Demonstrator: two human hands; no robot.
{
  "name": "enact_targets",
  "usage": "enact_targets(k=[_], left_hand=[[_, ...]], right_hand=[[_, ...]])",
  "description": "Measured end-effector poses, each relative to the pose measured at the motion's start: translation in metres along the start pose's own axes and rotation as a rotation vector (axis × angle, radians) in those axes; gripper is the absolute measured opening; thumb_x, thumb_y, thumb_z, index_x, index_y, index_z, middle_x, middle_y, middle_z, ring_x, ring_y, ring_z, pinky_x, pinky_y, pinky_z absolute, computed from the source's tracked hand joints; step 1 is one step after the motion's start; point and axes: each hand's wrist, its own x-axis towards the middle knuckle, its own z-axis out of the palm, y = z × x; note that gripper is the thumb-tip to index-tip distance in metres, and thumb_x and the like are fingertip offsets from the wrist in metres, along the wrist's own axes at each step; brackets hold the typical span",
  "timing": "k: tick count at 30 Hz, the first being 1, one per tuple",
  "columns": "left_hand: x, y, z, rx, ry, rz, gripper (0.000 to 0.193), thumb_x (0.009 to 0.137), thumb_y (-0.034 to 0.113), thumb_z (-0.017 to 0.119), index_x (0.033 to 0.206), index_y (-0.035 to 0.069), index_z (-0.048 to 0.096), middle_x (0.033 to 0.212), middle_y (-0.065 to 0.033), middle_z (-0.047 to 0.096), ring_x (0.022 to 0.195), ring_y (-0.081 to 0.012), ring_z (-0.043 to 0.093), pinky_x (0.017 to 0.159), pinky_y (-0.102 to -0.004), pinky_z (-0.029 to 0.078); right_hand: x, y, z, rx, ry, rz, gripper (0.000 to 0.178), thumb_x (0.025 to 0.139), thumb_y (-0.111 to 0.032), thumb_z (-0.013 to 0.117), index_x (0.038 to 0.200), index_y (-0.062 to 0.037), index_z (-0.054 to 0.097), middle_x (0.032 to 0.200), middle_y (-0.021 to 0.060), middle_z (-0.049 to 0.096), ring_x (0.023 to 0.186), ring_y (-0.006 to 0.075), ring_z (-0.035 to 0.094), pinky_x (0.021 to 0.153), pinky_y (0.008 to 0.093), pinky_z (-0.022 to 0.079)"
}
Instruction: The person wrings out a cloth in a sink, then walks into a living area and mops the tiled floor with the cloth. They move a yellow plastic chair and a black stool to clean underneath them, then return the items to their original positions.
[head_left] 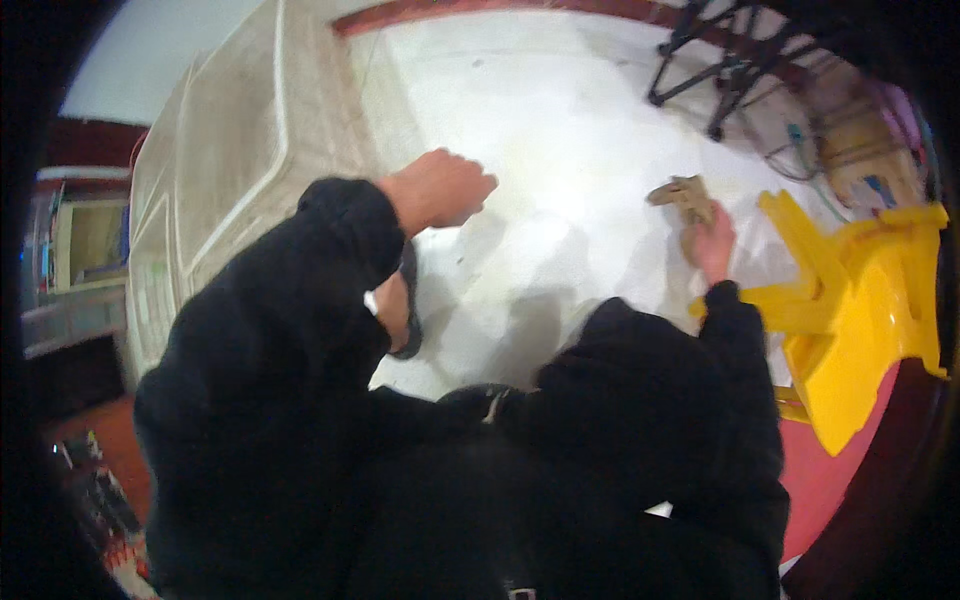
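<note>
My left hand (440,188) is closed in a fist above the white floor, beside a large pale cabinet-like box. Its curled fingers hide whatever may be inside. Over to the right, my right hand (712,245) grips a crumpled brown rag (687,197), whose folded end sticks out beyond the fingers. The rag is held out over the floor, left of a yellow plastic chair (860,310). Black sleeves cover both my arms.
The pale box (235,150) with light-edged panels stands along the left. A black metal frame (725,75) with thin legs is at the far right, near cables. The yellow chair lies tipped over by a red surface (835,490). Shelving (90,240) stands at the far left.
</note>
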Motion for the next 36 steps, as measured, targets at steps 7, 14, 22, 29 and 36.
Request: enact_targets(k=[7,14,22,29,36], left_hand=[[0.031,0.056,-0.015,-0.106,0.162,-0.088,0.026,0.092,0.023,0.056,0.110,0.005,0.060,0.100,-0.0170,0.065,0.094,-0.0343,0.064,0.082,-0.0456,0.050],[0.052,0.066,0.092,-0.572,0.275,-0.241,0.064,0.076,0.023,0.076,0.134,0.012,0.050,0.128,-0.0185,0.057,0.122,-0.0349,0.051,0.103,-0.0422,0.041],[0.063,0.057,0.125,-1.033,0.332,-0.129,0.053,0.071,0.027,0.081,0.112,0.008,0.052,0.097,-0.0135,0.066,0.089,-0.0259,0.064,0.081,-0.0377,0.051],[0.149,0.094,0.051,-0.739,0.518,0.037,0.043,0.086,0.008,0.056,0.129,0.014,0.053,0.100,-0.0154,0.060,0.093,-0.0367,0.061,0.082,-0.0436,0.049],[0.248,0.104,0.060,-0.381,0.818,0.379,0.036,0.087,0.006,0.052,0.122,0.011,0.059,0.108,-0.0156,0.059,0.105,-0.0314,0.058,0.092,-0.0398,0.046]], right_hand=[[-0.073,-0.060,0.102,-0.055,-0.005,0.214,0.043,0.073,-0.012,0.063,0.116,-0.0075,0.060,0.111,0.0156,0.063,0.104,0.0354,0.057,0.086,0.0489,0.046],[-0.092,-0.208,0.074,0.912,-0.475,-0.061,0.051,0.070,-0.008,0.072,0.120,-0.0062,0.059,0.111,0.0134,0.060,0.107,0.0292,0.058,0.094,0.0385,0.046],[-0.043,-0.197,0.022,1.011,-0.661,-0.054,0.034,0.081,0.007,0.060,0.111,-0.0052,0.054,0.104,0.0019,0.060,0.100,0.0117,0.056,0.089,0.0283,0.048],[0.000,-0.106,-0.015,0.997,-0.135,0.128,0.032,0.081,0.013,0.042,0.105,-0.0058,0.049,0.103,0.0032,0.056,0.097,0.0131,0.052,0.086,0.0259,0.044],[0.008,-0.054,0.001,0.398,0.082,0.049,0.057,0.072,0.011,0.052,0.125,-0.0067,0.051,0.122,0.0169,0.055,0.115,0.0357,0.051,0.101,0.0416,0.041]])
